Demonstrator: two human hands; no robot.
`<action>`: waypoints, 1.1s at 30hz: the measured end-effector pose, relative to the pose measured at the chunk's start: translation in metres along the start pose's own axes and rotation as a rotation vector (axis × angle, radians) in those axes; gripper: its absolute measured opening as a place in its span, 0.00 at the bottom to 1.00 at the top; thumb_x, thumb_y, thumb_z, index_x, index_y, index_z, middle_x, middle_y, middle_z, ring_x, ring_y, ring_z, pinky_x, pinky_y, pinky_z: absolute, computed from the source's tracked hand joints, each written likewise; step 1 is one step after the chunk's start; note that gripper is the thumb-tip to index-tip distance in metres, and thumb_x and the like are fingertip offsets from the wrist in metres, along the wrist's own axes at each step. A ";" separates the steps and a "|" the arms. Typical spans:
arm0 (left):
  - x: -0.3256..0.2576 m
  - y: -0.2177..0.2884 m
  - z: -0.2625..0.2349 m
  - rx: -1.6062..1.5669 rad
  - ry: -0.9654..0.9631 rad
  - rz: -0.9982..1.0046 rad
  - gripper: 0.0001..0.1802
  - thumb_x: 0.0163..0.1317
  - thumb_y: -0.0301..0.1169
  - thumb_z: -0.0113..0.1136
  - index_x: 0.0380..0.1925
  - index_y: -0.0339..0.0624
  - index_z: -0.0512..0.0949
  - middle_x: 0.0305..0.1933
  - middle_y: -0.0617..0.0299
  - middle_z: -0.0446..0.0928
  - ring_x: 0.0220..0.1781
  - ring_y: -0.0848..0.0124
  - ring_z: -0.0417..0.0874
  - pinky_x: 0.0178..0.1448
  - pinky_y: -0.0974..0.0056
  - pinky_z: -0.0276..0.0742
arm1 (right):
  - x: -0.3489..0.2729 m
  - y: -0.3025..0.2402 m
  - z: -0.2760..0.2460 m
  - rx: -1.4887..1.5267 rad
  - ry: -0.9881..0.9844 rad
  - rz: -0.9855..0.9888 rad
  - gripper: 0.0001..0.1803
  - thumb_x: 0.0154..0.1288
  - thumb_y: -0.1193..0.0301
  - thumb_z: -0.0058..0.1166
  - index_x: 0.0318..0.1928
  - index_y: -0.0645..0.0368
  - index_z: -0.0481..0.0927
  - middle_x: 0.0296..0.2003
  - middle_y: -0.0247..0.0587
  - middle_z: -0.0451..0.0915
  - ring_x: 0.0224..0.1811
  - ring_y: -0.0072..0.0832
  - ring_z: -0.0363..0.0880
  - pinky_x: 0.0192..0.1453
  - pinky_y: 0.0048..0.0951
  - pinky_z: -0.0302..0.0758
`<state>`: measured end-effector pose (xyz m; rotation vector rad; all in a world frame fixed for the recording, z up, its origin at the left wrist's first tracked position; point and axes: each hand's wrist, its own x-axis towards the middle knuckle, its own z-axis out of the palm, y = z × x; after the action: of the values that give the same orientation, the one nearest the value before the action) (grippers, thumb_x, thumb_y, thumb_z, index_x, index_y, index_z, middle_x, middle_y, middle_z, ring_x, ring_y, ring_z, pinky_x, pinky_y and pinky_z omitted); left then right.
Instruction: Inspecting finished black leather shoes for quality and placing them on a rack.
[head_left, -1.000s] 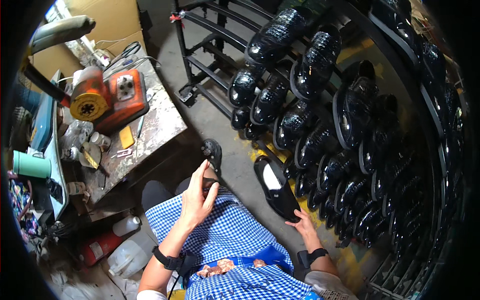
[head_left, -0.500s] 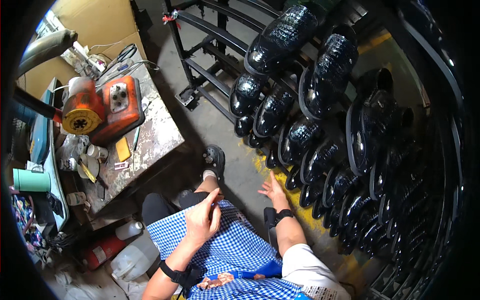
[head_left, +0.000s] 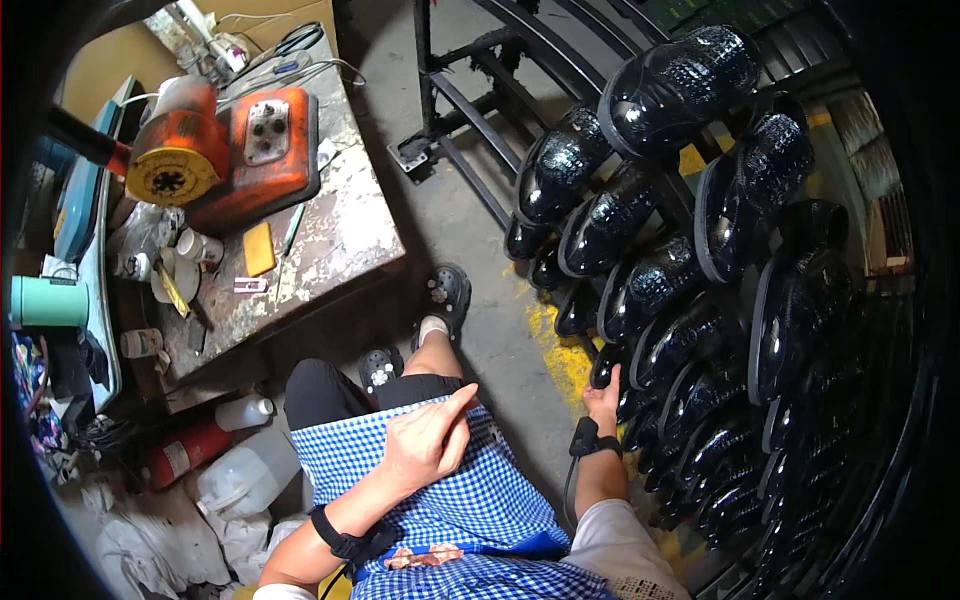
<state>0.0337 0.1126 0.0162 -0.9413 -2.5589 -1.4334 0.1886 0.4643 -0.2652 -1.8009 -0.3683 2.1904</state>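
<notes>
Fingers of a person's right hand (head_left: 603, 402) reach to a glossy black shoe (head_left: 602, 360) at the hand's 12 o'clock; whether they grip it cannot be told. The left hand (head_left: 430, 442) points its index finger toward 1 o'clock above a checkered apron (head_left: 480, 505), its other fingers curled, their closure unclear. Rows of black shoes (head_left: 665, 280) line a dark rack (head_left: 424, 70) from the right hand's 12 to 4 o'clock. At the left hand's 11 o'clock stands a worn workbench (head_left: 350, 210) bearing an orange machine (head_left: 300, 150).

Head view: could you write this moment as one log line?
left hand: over checked apron, grip unclear | right hand: at glossy black shoes on rack, contact unclear | orange machine: on worn table
</notes>
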 end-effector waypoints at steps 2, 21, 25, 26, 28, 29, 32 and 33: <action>0.000 0.001 0.000 -0.012 0.012 -0.011 0.20 0.48 0.18 0.55 0.45 0.34 0.75 0.26 0.57 0.79 0.24 0.68 0.80 0.29 0.68 0.75 | -0.017 0.000 -0.021 -0.004 0.029 -0.098 0.19 0.48 0.49 0.64 0.30 0.45 0.74 0.21 0.22 0.69 0.18 0.19 0.61 0.20 0.22 0.54; -0.008 0.006 -0.019 -0.763 0.090 -0.572 0.25 0.63 0.22 0.48 0.61 0.37 0.59 0.55 0.52 0.72 0.43 0.72 0.78 0.40 0.72 0.77 | -0.246 -0.017 -0.041 -0.578 -0.831 0.010 0.36 0.47 0.68 0.61 0.56 0.75 0.64 0.51 0.47 0.74 0.52 0.32 0.75 0.59 0.31 0.69; 0.000 -0.002 -0.053 -0.990 0.040 -0.699 0.36 0.65 0.39 0.49 0.67 0.45 0.44 0.66 0.53 0.60 0.55 0.67 0.73 0.44 0.66 0.79 | -0.263 -0.013 0.041 -0.695 -0.938 0.024 0.38 0.40 0.68 0.65 0.53 0.75 0.68 0.46 0.44 0.77 0.46 0.28 0.77 0.55 0.28 0.71; 0.001 -0.004 -0.064 -1.116 0.029 -0.707 0.37 0.66 0.45 0.46 0.68 0.47 0.42 0.66 0.54 0.59 0.56 0.65 0.72 0.45 0.63 0.80 | -0.265 -0.010 0.061 -0.701 -1.024 0.038 0.39 0.39 0.68 0.65 0.53 0.76 0.68 0.46 0.44 0.77 0.46 0.28 0.77 0.55 0.27 0.71; 0.007 -0.011 -0.087 -1.184 -0.086 -0.748 0.44 0.61 0.62 0.40 0.69 0.52 0.40 0.66 0.57 0.59 0.60 0.62 0.70 0.44 0.56 0.81 | -0.272 -0.002 0.095 -0.760 -1.067 0.019 0.39 0.38 0.68 0.64 0.53 0.75 0.67 0.46 0.43 0.77 0.46 0.28 0.77 0.55 0.26 0.71; 0.008 -0.012 -0.095 -1.229 -0.042 -0.695 0.44 0.60 0.64 0.38 0.69 0.53 0.42 0.65 0.58 0.61 0.58 0.64 0.71 0.44 0.57 0.80 | -0.274 0.003 0.112 -0.761 -1.108 0.022 0.39 0.38 0.68 0.64 0.53 0.75 0.67 0.46 0.43 0.77 0.46 0.28 0.77 0.55 0.26 0.71; 0.012 -0.017 -0.119 -1.212 0.058 -0.622 0.38 0.63 0.61 0.34 0.66 0.49 0.52 0.60 0.59 0.67 0.51 0.70 0.77 0.41 0.66 0.82 | -0.283 0.019 0.156 -0.864 -1.235 0.055 0.40 0.40 0.65 0.64 0.54 0.74 0.67 0.46 0.43 0.77 0.46 0.27 0.77 0.55 0.25 0.71; 0.014 -0.021 -0.125 -1.204 0.130 -0.668 0.37 0.64 0.60 0.34 0.65 0.48 0.55 0.59 0.58 0.68 0.51 0.69 0.77 0.41 0.65 0.82 | -0.287 0.027 0.167 -0.862 -1.192 0.035 0.40 0.41 0.63 0.64 0.55 0.73 0.67 0.47 0.43 0.76 0.46 0.27 0.76 0.54 0.25 0.71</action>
<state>-0.0179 0.0120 0.0758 0.1171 -1.7678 -3.1623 0.0755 0.3291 0.0181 -0.3955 -1.6901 3.1425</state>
